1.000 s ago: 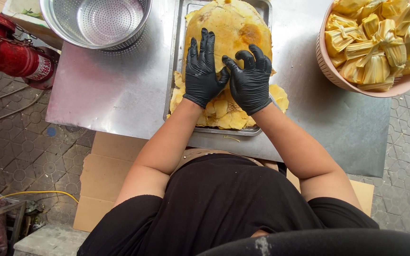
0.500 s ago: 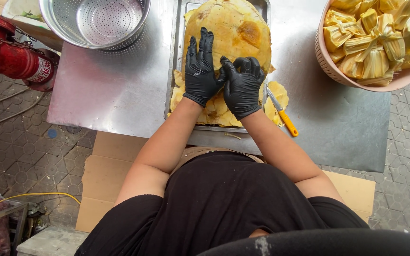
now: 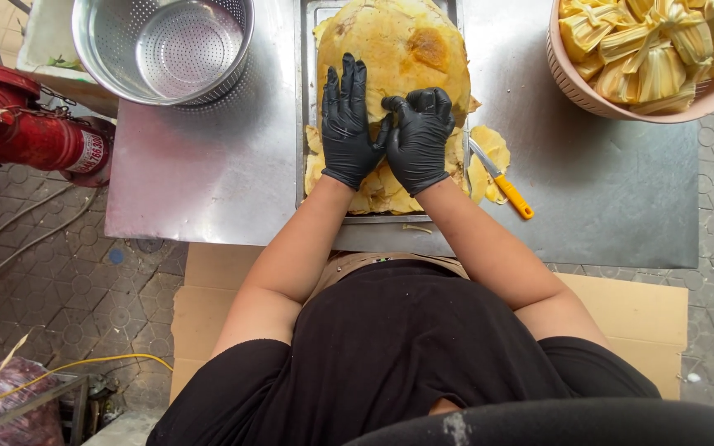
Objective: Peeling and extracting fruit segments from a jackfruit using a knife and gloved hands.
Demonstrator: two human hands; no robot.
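The big yellow jackfruit half (image 3: 394,49) sits in the steel tray (image 3: 307,99) — left hand (image 3: 346,124) flat on it, right hand (image 3: 419,136) curled, digging in — likely heavy, sticky; best gripped at its edges.

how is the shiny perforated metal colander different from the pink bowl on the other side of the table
The round perforated steel colander sits at the table's far left corner and is empty; the pink bowl at the far right is heaped with yellow jackfruit pods. The colander is shiny bare metal with holes; the bowl looks matte and solid-walled. Both are round, open-topped and cut off by the picture's top edge.
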